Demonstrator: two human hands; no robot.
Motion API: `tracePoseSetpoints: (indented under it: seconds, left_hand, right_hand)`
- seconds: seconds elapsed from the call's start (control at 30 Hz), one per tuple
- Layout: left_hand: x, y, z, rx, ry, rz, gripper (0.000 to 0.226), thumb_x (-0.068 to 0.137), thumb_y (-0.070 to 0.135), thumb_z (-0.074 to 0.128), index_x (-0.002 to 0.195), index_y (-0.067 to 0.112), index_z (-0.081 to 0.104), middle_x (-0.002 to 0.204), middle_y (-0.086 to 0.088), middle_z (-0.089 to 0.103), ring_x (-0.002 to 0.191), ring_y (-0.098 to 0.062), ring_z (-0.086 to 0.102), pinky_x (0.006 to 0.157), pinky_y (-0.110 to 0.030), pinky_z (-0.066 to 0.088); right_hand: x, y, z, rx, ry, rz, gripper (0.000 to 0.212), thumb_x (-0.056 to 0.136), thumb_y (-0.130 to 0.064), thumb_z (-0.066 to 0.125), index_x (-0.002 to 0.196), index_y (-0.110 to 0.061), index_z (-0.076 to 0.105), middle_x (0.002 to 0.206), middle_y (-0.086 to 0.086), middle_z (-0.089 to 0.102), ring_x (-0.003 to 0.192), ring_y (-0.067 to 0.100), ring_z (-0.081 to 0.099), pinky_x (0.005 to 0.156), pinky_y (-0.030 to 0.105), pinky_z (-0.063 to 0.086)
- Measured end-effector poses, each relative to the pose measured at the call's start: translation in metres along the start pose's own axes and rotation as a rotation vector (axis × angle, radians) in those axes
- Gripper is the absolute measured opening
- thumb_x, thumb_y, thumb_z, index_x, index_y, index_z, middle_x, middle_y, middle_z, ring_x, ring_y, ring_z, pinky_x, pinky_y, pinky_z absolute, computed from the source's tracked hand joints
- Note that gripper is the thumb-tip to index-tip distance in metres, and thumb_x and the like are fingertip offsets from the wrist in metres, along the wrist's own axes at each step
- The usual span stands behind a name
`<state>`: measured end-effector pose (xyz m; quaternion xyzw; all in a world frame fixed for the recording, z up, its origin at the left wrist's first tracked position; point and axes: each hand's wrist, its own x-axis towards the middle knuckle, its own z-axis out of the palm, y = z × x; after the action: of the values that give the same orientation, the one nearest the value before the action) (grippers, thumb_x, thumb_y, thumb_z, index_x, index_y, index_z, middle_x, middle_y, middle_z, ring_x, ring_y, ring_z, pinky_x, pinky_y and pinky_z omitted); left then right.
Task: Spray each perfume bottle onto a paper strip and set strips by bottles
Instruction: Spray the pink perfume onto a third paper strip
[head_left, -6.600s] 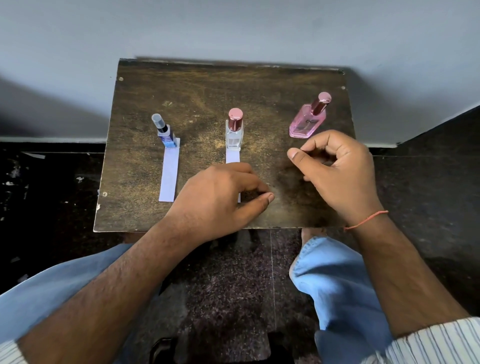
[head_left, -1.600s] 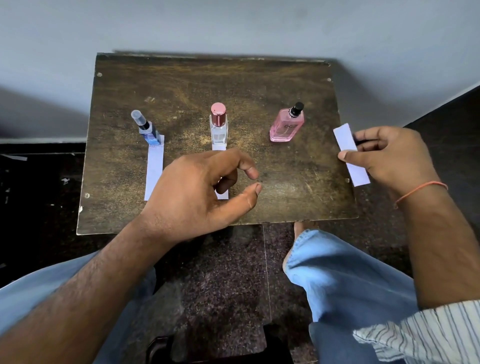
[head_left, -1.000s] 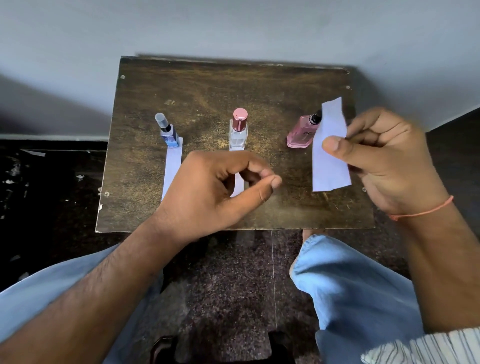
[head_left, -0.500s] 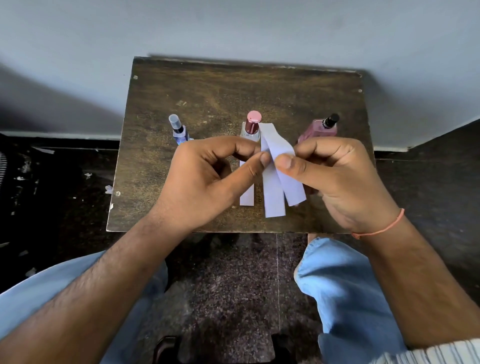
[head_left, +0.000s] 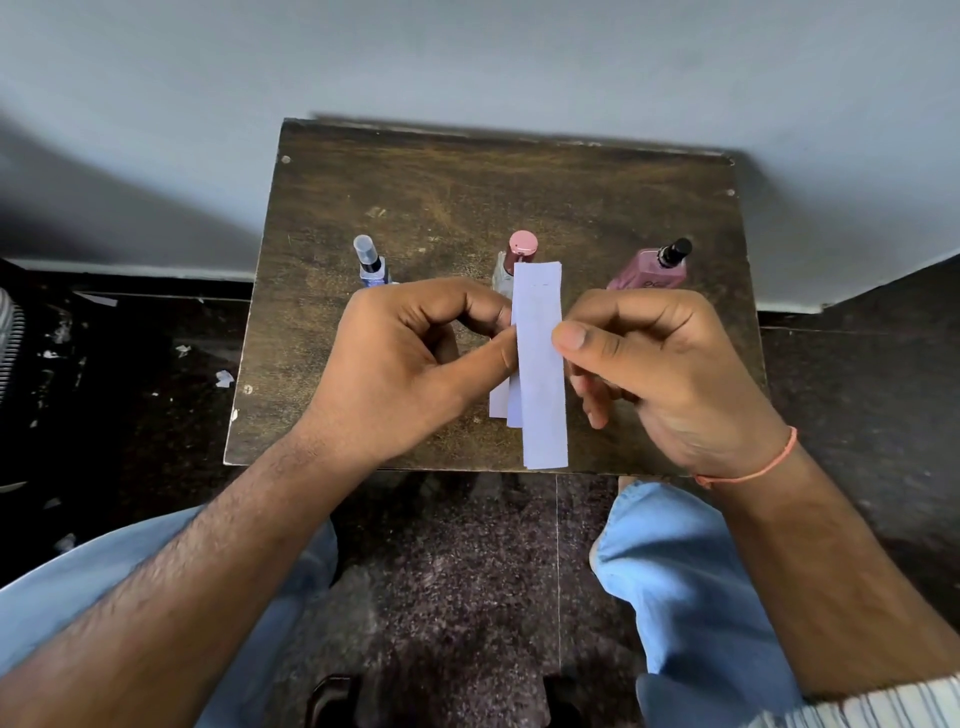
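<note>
Small dark wood surface (head_left: 467, 197), worn & scratched w/ pale scuffs, screw heads near the corners, back edge pushed up against the wall (head_left: 467, 57). Wall plain pale grey-blue, matte; soft shadow falls across it at left. Light-coloured skirting strip (head_left: 135, 271) runs along wall base both sides. Floor (head_left: 135, 395) dark, glossy, speckled stone w/ thin pale joint lines; small white paper scraps (head_left: 224, 378) & bits of litter scattered at left. Lighting soft, diffuse, no hard highlights. Dark object at bottom edge, can't tell what.
</note>
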<state>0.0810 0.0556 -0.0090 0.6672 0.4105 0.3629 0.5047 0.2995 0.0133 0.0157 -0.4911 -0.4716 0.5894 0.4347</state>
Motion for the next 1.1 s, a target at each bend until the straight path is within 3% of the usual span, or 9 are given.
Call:
tracePoseSetpoints:
  seconds: [0.07, 0.17, 0.3, 0.4, 0.53, 0.67, 0.77, 0.93, 1.1]
  left_hand:
    - [-0.0006, 0.0005, 0.0002, -0.024, 0.002, -0.009, 0.011, 0.094, 0.020, 0.086, 0.101, 0.024, 0.079, 0.085, 0.020, 0.077, 0.044, -0.013, 0.038, 0.045, -0.024, 0.030]
    - [-0.0005, 0.0007, -0.0003, -0.089, 0.029, -0.036, 0.032, 0.089, 0.020, 0.090, 0.107, 0.031, 0.067, 0.088, 0.005, 0.081, 0.044, -0.024, 0.039, 0.042, -0.030, 0.033]
    - [-0.0002, -0.0044, -0.0051, -0.089, -0.026, -0.020, 0.017, 0.090, 0.017, 0.087, 0.097, 0.024, 0.073, 0.097, 0.002, 0.080, 0.042, -0.043, 0.045, 0.036, -0.046, 0.033]
    - [-0.0022, -0.0035, -0.0046, -0.068, -0.115, -0.051, 0.010, 0.094, 0.013, 0.079, 0.102, 0.018, 0.082, 0.100, 0.004, 0.084, 0.044, -0.027, 0.044, 0.041, -0.039, 0.033]
    - [-0.0030, 0.0004, -0.0066, -0.117, -0.263, -0.047, 0.029, 0.100, 0.002, 0.063, 0.080, 0.016, 0.078, 0.080, 0.002, 0.075, 0.062, 0.004, 0.059, 0.063, -0.016, 0.045]
    - [-0.0033, 0.0031, -0.0051, -0.147, -0.336, -0.065, 0.015, 0.099, 0.004, 0.072, 0.108, 0.000, 0.082, 0.104, 0.002, 0.080, 0.074, 0.007, 0.068, 0.065, -0.008, 0.049]
    - [-0.0028, 0.0046, -0.0032, -0.160, -0.324, -0.083, 0.016, 0.097, 0.001, 0.071, 0.109, -0.003, 0.082, 0.097, 0.009, 0.079, 0.065, 0.008, 0.068, 0.062, -0.006, 0.048]
    - [-0.0011, 0.0033, -0.0031, -0.135, -0.342, -0.056, 0.018, 0.097, 0.005, 0.072, 0.112, 0.011, 0.080, 0.079, 0.024, 0.075, 0.060, 0.008, 0.062, 0.060, -0.006, 0.045]
    - [-0.0019, 0.0017, -0.0040, -0.116, -0.306, -0.099, 0.016, 0.096, 0.016, 0.076, 0.110, 0.014, 0.085, 0.080, 0.011, 0.079, 0.054, -0.005, 0.056, 0.053, -0.021, 0.045]
  right_hand:
    - [0.0002, -0.0003, 0.0009, -0.024, -0.007, -0.002, 0.020, 0.090, -0.013, 0.077, 0.080, -0.027, 0.085, 0.070, 0.000, 0.068, 0.060, 0.019, 0.059, 0.042, 0.028, 0.047]
    - [0.0008, 0.0001, 0.0014, -0.046, 0.016, 0.005, 0.018, 0.089, -0.012, 0.079, 0.080, -0.027, 0.084, 0.069, -0.005, 0.069, 0.058, 0.016, 0.060, 0.042, 0.027, 0.048]
    - [0.0008, -0.0003, 0.0011, -0.044, 0.053, -0.010, 0.006, 0.085, -0.021, 0.084, 0.080, -0.025, 0.084, 0.070, -0.002, 0.070, 0.060, 0.018, 0.060, 0.042, 0.029, 0.049]
    - [0.0012, -0.0012, 0.0021, -0.059, 0.076, -0.031, 0.017, 0.088, -0.012, 0.081, 0.076, -0.025, 0.083, 0.067, -0.002, 0.070, 0.058, 0.016, 0.060, 0.042, 0.028, 0.049]
    - [0.0021, 0.0003, 0.0027, -0.061, 0.100, -0.041, 0.019, 0.088, -0.010, 0.080, 0.076, -0.024, 0.083, 0.066, 0.000, 0.067, 0.058, 0.018, 0.058, 0.043, 0.030, 0.049]
    - [0.0024, 0.0013, 0.0029, -0.087, 0.110, -0.040, 0.018, 0.088, -0.011, 0.081, 0.076, -0.024, 0.083, 0.067, 0.002, 0.067, 0.058, 0.020, 0.058, 0.044, 0.030, 0.050]
    - [0.0026, 0.0018, 0.0012, -0.089, 0.111, -0.045, 0.016, 0.088, -0.012, 0.082, 0.077, -0.023, 0.083, 0.065, 0.005, 0.066, 0.058, 0.023, 0.058, 0.045, 0.032, 0.050]
    - [0.0015, 0.0019, 0.0005, -0.117, 0.064, -0.053, 0.015, 0.090, -0.016, 0.082, 0.079, -0.026, 0.084, 0.068, 0.004, 0.067, 0.059, 0.024, 0.059, 0.045, 0.033, 0.052]
    - [0.0027, 0.0020, -0.0004, -0.191, 0.020, -0.055, 0.012, 0.090, -0.018, 0.085, 0.080, -0.022, 0.080, 0.069, -0.005, 0.070, 0.056, 0.028, 0.058, 0.046, 0.038, 0.053]
